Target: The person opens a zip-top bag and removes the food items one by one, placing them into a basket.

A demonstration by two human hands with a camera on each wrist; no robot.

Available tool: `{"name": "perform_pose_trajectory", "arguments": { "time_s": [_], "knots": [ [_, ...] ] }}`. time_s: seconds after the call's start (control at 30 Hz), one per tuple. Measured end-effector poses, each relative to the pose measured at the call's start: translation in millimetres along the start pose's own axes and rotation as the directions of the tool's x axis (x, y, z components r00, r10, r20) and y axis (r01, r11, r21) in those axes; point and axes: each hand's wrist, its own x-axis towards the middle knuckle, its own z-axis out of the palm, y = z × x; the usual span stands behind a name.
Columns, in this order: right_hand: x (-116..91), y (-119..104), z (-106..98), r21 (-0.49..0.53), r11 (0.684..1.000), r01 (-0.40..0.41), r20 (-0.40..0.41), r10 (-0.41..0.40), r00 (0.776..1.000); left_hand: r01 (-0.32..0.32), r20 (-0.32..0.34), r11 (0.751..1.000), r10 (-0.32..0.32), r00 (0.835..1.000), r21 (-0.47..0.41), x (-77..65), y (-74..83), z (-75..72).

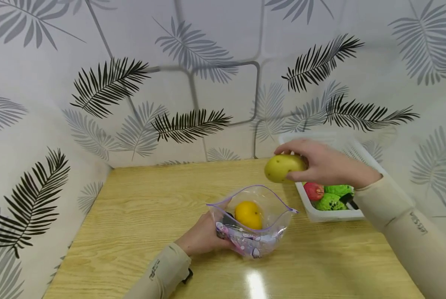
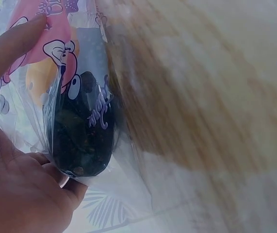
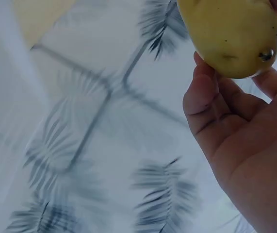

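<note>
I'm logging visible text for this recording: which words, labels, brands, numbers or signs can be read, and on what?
No text reads with certainty.
Right sleeve: dark print, too small and blurred to quote.
Left sleeve: dark print, unreadable.
Bag: pale script, plus lettering on its pink patch; neither legible.

Sleeve lettering point(image 1: 418, 222), bag script point(image 2: 98, 111), neither legible

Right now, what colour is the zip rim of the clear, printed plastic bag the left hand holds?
The zip rim is purple, showing best in the head view.
</note>
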Motion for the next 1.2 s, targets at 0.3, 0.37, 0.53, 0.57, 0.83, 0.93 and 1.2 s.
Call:
{"name": "perform_pose_trajectory", "arguments": {
  "time_s": [0.3, 0.37, 0.53, 0.57, 0.83, 0.93, 1.2],
  "knots": [
    [-14, 89, -2, -0.048, 0.943, -0.330, -0.025, 0.330, 0.944, 0.016, 0.003, 1.000, -0.016, 1.000, -0.004, 0.4, -0.1, 0.3],
    [-16, 106, 2, -0.056, 0.934, -0.353, -0.012, 0.353, 0.936, 0.017, 0.010, 1.000, -0.017, 1.000, -0.018, 1.0, -0.4, 0.3],
    [-23, 139, 12, -0.076, 0.918, -0.389, 0.046, 0.393, 0.918, 0.008, 0.015, 0.999, -0.007, 1.000, -0.042, 1.2, -0.4, 0.0],
    [-24, 143, 13, -0.082, 0.914, -0.396, 0.060, 0.401, 0.914, 0.007, 0.015, 0.999, -0.006, 1.000, -0.035, 1.0, -0.4, 0.1],
    [-33, 159, 20, -0.066, 0.908, -0.413, 0.150, 0.418, 0.896, -0.003, 0.018, 0.999, 0.004, 1.000, -0.048, 1.3, 0.4, 0.1],
    [-35, 162, 20, -0.079, 0.905, -0.418, 0.142, 0.425, 0.894, -0.018, 0.014, 0.998, 0.019, 1.000, -0.061, 1.8, 0.9, 0.2],
    [-34, 150, 18, -0.096, 0.920, -0.381, 0.029, 0.385, 0.922, 0.018, 0.019, 0.999, -0.017, 1.000, -0.040, 0.9, 1.1, 0.7]
  ]
}}
